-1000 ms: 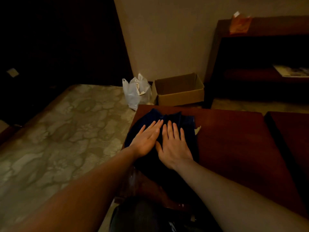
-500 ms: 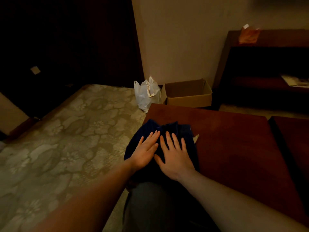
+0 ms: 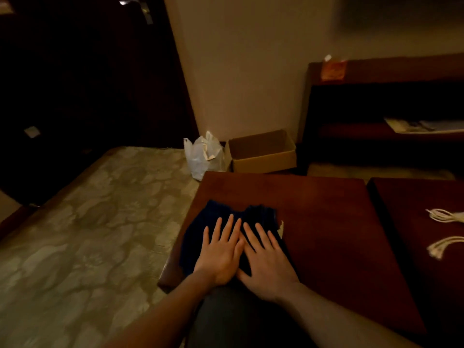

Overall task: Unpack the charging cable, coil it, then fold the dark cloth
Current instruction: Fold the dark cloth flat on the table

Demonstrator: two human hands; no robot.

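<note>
Pressing flat, fingers straight, the left hand (image 3: 218, 257) and right hand (image 3: 268, 266) are laid side by side on the dark blue cloth (image 3: 214, 214), which is spread by the left edge of the wooden table (image 3: 326, 222), its near part hidden. Two white cords (image 3: 438, 215), possibly the charging cable, are cropped at right.

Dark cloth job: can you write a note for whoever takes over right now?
Left hand: open, flat on the dark cloth.
Right hand: open, flat on it beside the left.
The cloth lies at the near left corner of the table. Two pale cable bundles lie on the next table, to the right.
Done: cable looks unpacked and coiled.
Left: finish folding the cloth; its far edge looks uneven.
</note>
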